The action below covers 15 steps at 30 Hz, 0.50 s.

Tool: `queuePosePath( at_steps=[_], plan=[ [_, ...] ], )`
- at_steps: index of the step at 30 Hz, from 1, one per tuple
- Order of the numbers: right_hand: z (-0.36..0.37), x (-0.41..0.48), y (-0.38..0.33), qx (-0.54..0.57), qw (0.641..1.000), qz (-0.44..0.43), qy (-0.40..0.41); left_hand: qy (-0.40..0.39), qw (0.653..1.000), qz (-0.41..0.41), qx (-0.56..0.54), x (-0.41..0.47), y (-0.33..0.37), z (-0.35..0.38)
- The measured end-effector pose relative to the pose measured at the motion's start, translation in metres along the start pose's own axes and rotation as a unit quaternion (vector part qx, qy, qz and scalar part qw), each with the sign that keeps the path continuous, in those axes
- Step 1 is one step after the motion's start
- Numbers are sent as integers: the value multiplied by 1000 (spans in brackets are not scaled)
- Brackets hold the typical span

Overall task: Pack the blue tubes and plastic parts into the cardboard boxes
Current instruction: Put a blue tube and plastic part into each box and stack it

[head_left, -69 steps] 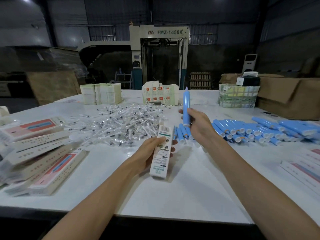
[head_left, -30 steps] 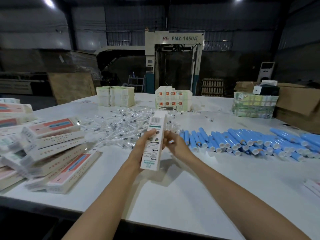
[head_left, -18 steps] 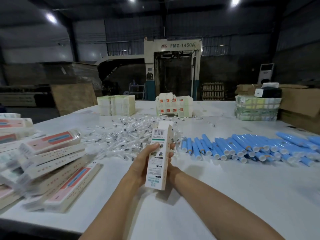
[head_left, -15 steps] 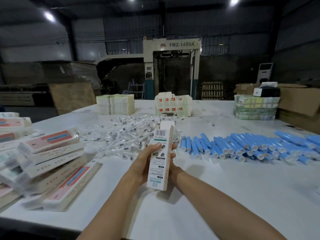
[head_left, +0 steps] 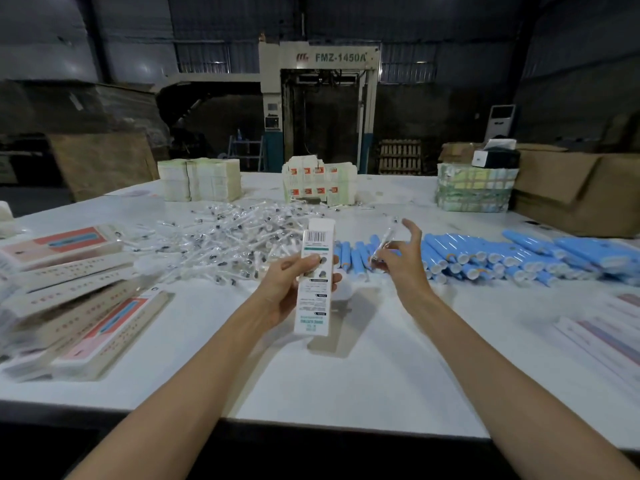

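Lying at the left end of the white table [head_left: 346, 382], a slumped heap of long printed boxes [head_left: 86, 299] overlaps itself, and some of them show pink-and-blue faces. Just past it, toward the middle, spreads a pile of clear plastic parts [head_left: 228, 237], too small and tangled from here to tell one from another. The left hand [head_left: 284, 289] grips a narrow white carton [head_left: 315, 275] round its middle. Its thumb lies across the barcode face and its fingers curl behind, holding the carton nearly upright and lifted off the tabletop. Just right of it, the right hand [head_left: 401, 261] pinches one clear part [head_left: 385, 241] between thumb and forefinger. The piece slants up and away, and the other fingers fan out loosely above it. Behind that hand, running off to the right, a row of blue tubes [head_left: 485, 254] lies side by side on the table with the white caps toward the person. Flat printed sheets [head_left: 609, 337] sit near the front right edge. Along the far side stand stacks of folded cartons [head_left: 201, 180], a stack with orange marks [head_left: 318, 183], a wrapped bundle [head_left: 474, 188] and a big brown cardboard box [head_left: 581, 192].
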State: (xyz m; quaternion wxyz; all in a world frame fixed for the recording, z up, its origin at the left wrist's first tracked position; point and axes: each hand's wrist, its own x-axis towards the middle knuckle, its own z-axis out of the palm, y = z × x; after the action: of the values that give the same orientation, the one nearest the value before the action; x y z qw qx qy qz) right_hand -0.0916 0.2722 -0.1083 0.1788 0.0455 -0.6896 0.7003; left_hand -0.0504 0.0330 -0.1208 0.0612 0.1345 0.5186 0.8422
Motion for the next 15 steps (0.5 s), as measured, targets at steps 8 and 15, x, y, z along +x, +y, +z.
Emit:
queuePosePath(
  at_steps=[8,15],
  plan=[
    [9,12,-64,95,991,-92,-15,-14,996,-6,83,18,-6,30],
    [27,12,-90,-127,970,-188,-83,-39,995,-17,85,14,-17,22]
  ],
)
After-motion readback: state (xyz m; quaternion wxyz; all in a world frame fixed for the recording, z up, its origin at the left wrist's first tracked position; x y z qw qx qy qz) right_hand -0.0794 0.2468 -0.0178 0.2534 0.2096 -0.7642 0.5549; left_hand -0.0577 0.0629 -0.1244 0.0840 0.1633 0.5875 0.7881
